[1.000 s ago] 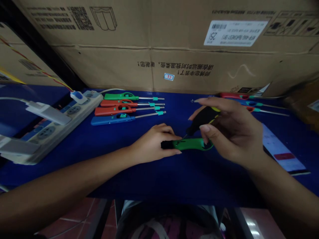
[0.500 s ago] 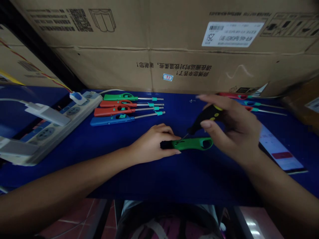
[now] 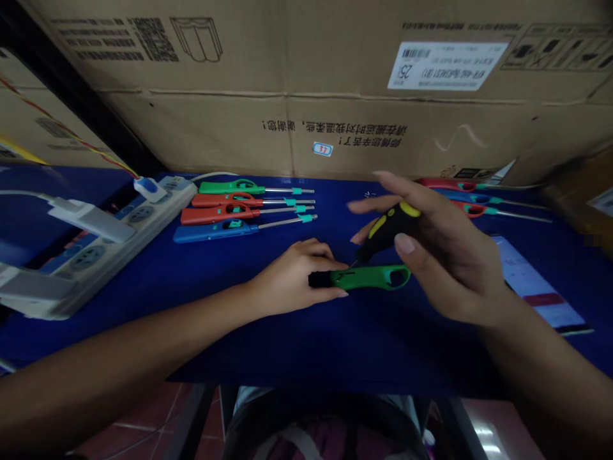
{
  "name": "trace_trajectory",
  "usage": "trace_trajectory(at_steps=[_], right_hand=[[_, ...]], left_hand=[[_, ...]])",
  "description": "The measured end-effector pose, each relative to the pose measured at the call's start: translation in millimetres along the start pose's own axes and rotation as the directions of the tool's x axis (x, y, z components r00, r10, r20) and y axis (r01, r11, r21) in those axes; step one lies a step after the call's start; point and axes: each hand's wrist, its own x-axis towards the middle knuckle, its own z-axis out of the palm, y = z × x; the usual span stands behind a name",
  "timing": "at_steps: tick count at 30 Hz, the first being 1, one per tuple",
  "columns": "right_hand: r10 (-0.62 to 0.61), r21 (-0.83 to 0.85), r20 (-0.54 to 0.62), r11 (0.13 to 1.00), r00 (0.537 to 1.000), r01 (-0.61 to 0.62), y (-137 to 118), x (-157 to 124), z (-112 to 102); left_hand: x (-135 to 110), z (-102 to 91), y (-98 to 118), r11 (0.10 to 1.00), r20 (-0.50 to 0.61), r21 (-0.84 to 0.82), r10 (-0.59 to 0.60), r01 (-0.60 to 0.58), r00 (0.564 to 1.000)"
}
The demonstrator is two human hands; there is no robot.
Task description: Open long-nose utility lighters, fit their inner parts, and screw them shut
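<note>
My left hand (image 3: 297, 276) is closed round the black end of a green lighter handle (image 3: 366, 277), holding it down on the blue tabletop. The handle's trigger loop points right, and no metal tube shows on it. My right hand (image 3: 445, 249) has a black-and-yellow screwdriver (image 3: 389, 229) tilted in its grasp, thumb near, fingers loosely spread round the grip. The screwdriver's tip meets the green handle close to my left fingertips; the exact contact spot is too small to make out.
Several long-nosed lighters, such as a blue one (image 3: 215, 230), lie at the back left, beside a power strip (image 3: 115, 255) with plugs. More lighters (image 3: 474, 209) lie at the back right, near a lit phone (image 3: 541, 287). A cardboard box (image 3: 287, 115) stands behind.
My right hand has turned and its fingers have spread, rolling the screwdriver so that more yellow shows. The left hand and the green handle stay nearly where they were.
</note>
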Motion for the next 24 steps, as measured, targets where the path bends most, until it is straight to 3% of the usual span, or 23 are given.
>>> trace_trajectory(at_steps=[5,11,17,22,24], right_hand=[[-0.065,-0.218,-0.158,0.975,0.985,0.029,3,0,-1],[0.022,-0.065,-0.055,0.998,0.998,-0.025,-3,1,-3],[-0.158,-0.198,-0.108,0.971,0.982,0.134,-2,0,0],[-0.080,-0.125,-0.039,0.989,0.996,0.075,-11,0,2],[-0.107,-0.100,-0.053,0.990,0.993,0.101,-12,2,4]], left_hand=[[0,0.6,1,1.000,-0.004,-0.002,-0.012,0.012,1.000],[1,-0.2,2,1.000,0.013,0.007,-0.023,0.023,1.000],[0,1.3,2,1.000,-0.013,0.021,-0.019,0.019,1.000],[0,1.6,2,1.000,-0.003,-0.008,-0.023,0.023,1.000],[0,2.1,1,1.000,-0.013,-0.005,-0.015,0.015,1.000]])
